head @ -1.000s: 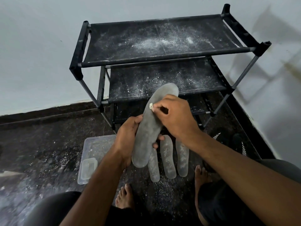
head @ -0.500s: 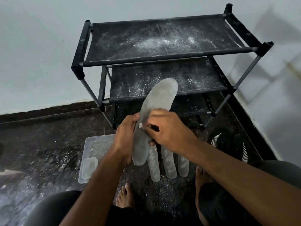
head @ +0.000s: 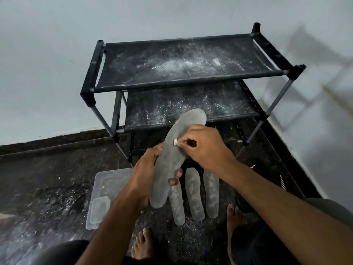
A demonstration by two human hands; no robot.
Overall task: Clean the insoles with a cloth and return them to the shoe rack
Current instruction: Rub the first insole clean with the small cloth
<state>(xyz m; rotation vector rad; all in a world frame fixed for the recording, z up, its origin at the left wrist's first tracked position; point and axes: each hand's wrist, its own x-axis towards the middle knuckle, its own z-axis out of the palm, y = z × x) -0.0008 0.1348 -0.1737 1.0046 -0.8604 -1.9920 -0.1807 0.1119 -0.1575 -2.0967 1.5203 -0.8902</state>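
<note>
- Four insoles show in the head view: one grey insole (head: 176, 155) is held up at a slant in front of the shoe rack (head: 183, 88), and three more insoles (head: 194, 196) lie side by side on the dark floor (head: 47, 178) just below it, near the person's bare feet.
- Left hand (head: 147, 176) grips the raised insole around its lower half, thumb on the left edge and fingertips showing at the right edge.
- Right hand (head: 204, 148) is closed on a small white wad, probably the cloth (head: 175, 141), pinched at the fingertips and pressed to the insole's middle.
- Step in hand, by my reading: wiping the first insole; none is back on the rack.
- Next move likely calls for firm strokes along the insole while the left hand steadies it, then placing it on a powder-dusted shelf.
- At the left of the floor insoles sits a clear plastic tub (head: 103, 192).
</note>
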